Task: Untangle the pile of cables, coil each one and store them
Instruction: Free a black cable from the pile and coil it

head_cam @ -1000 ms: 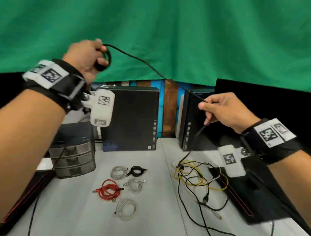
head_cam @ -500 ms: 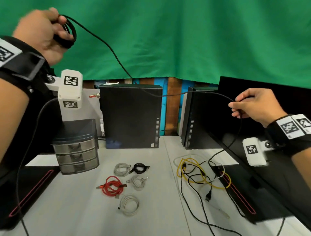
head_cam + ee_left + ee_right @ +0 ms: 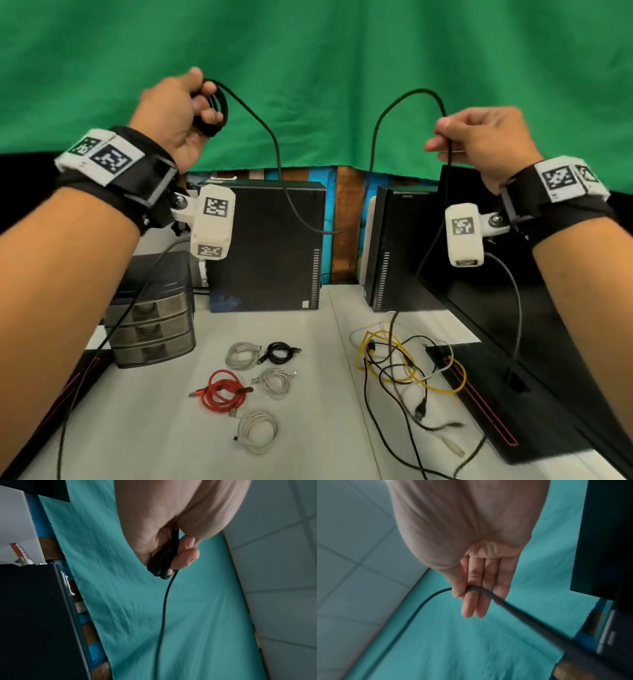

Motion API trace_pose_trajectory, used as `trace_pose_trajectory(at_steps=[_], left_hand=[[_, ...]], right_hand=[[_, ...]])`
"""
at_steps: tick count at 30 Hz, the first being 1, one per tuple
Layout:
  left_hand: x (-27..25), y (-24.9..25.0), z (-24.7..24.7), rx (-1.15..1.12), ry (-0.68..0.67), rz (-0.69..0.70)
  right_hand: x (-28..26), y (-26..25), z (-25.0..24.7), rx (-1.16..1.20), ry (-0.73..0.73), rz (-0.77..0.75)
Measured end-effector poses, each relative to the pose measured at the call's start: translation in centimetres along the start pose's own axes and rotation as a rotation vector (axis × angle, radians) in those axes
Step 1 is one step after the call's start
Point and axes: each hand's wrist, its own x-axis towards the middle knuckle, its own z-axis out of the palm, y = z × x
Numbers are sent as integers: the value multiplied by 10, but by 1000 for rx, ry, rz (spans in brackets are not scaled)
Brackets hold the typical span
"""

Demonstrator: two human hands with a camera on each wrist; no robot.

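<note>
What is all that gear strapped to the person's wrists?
Both forearms are bare, no sleeves. Each wrist wears a wide black strap topped by a white band printed with black-and-white square markers. A boxy white camera unit, also marked, hangs from each strap on a small bracket. A thin dark wire trails from the right unit.

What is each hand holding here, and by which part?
Both hold one black cable: the left hand grips its wound coil, the right hand pinches the loose run further along.
</note>
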Motion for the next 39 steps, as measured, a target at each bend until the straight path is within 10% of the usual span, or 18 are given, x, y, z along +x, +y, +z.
trace_pose_trajectory(at_steps=[5, 10, 13, 17, 21, 28, 33, 39], left_hand=[[-1, 3, -8, -49, 21, 9], [-11, -5, -13, -42, -19, -52], [-35, -18, -2, 2, -95, -88], [-76, -55, 25, 108, -236, -204], [-114, -95, 34, 21, -305, -379], [-145, -122, 3, -330, -322, -546], [-142, -137, -7, -273, -268, -370], [-163, -162, -25, 747, -575, 53]], right_hand=[[8, 15, -10, 77, -105, 212], [-1, 86, -25, -856, -337, 529], [-11, 92, -20, -928, -290, 434], [-47, 47, 27, -411, -47, 99], [-118, 28, 107, 93, -390, 179], [-168, 63, 126, 312, -251, 332], [-212, 63, 126, -167, -678, 172], [-220, 24, 76, -168, -738, 43]])
